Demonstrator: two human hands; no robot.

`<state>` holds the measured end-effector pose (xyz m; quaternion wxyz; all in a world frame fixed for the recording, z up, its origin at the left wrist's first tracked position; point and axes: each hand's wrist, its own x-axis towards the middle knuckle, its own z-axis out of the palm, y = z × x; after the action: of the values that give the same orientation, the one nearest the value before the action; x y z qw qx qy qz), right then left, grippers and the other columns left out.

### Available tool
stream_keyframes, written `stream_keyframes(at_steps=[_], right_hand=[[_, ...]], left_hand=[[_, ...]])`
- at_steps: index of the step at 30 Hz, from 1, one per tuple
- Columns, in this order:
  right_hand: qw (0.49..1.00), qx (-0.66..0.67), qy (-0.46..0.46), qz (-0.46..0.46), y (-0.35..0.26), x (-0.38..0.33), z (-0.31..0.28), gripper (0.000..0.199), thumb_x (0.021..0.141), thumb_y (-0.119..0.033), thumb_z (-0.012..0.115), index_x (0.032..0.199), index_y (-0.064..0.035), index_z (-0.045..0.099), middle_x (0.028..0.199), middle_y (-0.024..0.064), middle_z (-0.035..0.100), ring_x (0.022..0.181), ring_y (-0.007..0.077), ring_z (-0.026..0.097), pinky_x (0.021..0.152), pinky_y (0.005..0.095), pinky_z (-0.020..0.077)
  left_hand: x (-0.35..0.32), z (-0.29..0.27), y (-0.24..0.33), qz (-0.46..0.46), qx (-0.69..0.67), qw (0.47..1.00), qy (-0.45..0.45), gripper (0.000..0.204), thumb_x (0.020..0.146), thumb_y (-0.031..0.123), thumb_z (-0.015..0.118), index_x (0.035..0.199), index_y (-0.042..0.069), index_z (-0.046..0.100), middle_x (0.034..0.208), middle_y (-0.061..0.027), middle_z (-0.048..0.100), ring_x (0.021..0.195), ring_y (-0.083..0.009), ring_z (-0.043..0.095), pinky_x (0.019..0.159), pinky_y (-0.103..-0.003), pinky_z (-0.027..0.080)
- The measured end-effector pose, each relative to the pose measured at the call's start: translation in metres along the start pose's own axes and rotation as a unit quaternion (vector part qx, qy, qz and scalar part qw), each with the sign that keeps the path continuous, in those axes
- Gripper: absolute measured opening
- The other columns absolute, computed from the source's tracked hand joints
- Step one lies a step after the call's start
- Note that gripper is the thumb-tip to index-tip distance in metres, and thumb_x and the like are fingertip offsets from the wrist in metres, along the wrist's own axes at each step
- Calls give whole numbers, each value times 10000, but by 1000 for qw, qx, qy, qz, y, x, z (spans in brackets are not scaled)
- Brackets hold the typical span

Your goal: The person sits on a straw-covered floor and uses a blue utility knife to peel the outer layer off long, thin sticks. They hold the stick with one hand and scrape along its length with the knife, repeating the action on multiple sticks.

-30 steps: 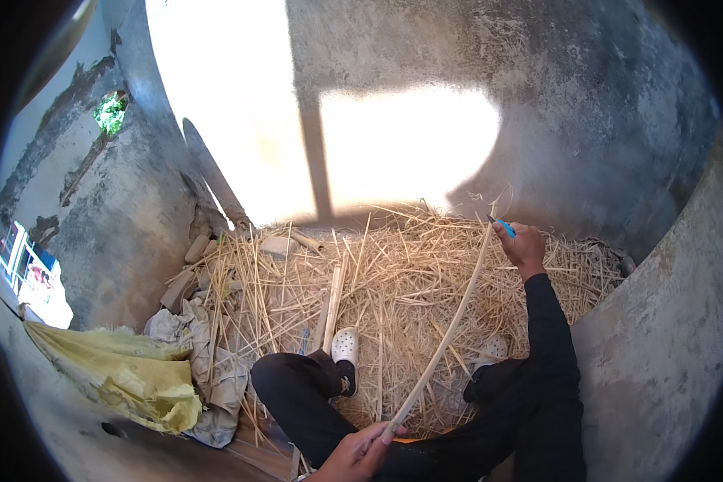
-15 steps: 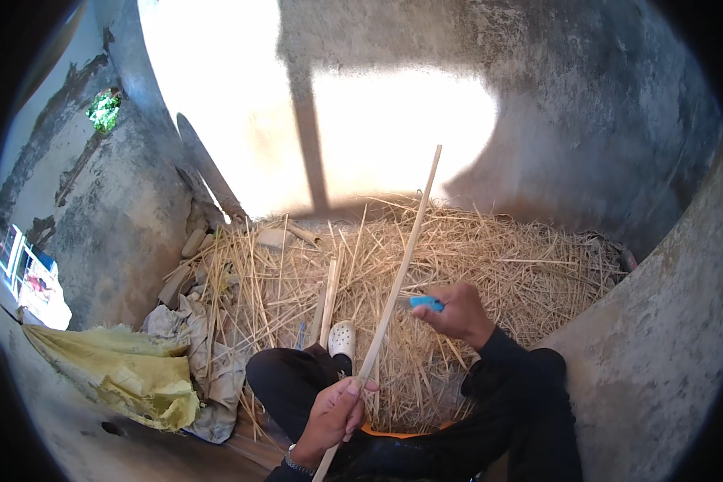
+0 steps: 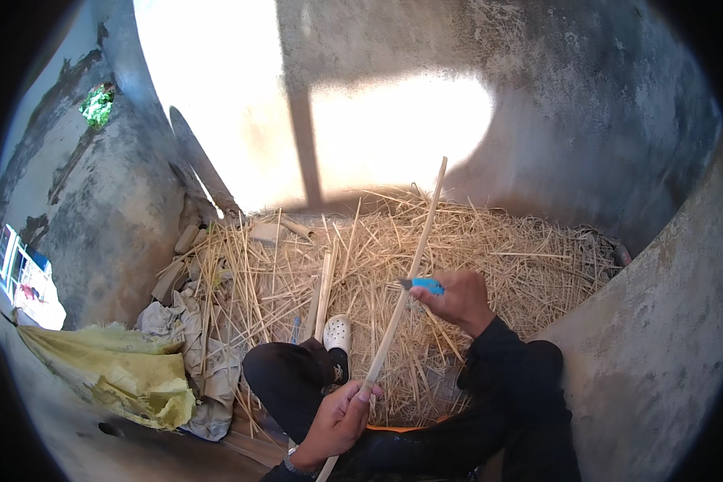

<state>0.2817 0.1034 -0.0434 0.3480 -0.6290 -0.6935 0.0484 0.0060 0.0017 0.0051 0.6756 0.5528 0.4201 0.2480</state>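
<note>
My left hand is closed around the lower part of a long, pale strip, which looks like split bamboo. The strip slants up and away to the right, its far end standing over the straw. In my right hand is a knife with a blue handle, gripped in closed fingers. Its short dark blade points left and lies at the strip's edge, well above my left hand; whether it touches the strip I cannot tell.
Thin shavings and straw-like strips cover the floor ahead. Wider slats lie beyond my shoe. At left are a yellow torn sack and greyish cloth. A concrete wall rises behind, and another slopes at right.
My right hand and the knife have moved slightly up, and more of the dark blade shows. The strip's far end has shifted a little right and down. Both hands keep their holds.
</note>
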Motion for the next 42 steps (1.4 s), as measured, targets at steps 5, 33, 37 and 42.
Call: stream_keyframes(at_steps=[5, 33, 37, 42], right_hand=[[997, 22, -23, -74, -12, -21, 8, 695, 806, -751, 505, 523, -120, 573, 432, 69, 477, 373, 213, 515, 401, 382, 401], [998, 6, 5, -54, -1, -9, 11, 706, 782, -758, 522, 529, -99, 522, 445, 100, 467, 404, 291, 517, 419, 400, 397], [997, -26, 62, -46, 42, 14, 16, 713, 784, -760, 525, 503, -105, 509, 425, 67, 440, 375, 243, 485, 391, 388, 365], [993, -55, 96, -38, 60, 27, 11, 720, 788, -759, 515, 496, -101, 505, 429, 66, 450, 378, 245, 478, 398, 388, 357]], left_hand=[[5, -4, 3, -4, -41, 999, -20, 349, 1051, 291, 360, 1082, -8, 537, 504, 53, 388, 395, -29, 330, 409, -183, 270], [-2, -5, -11, 7, -111, 993, -35, 285, 1043, 259, 395, 1096, 4, 510, 533, 73, 383, 436, -12, 330, 427, -176, 259], [-12, -5, -7, 4, -101, 994, -43, 283, 1042, 265, 400, 1099, 9, 505, 546, 74, 387, 445, -14, 335, 427, -180, 261], [-13, -2, -9, -5, -101, 994, -44, 282, 1042, 274, 399, 1090, 17, 504, 555, 76, 388, 453, -16, 339, 431, -180, 266]])
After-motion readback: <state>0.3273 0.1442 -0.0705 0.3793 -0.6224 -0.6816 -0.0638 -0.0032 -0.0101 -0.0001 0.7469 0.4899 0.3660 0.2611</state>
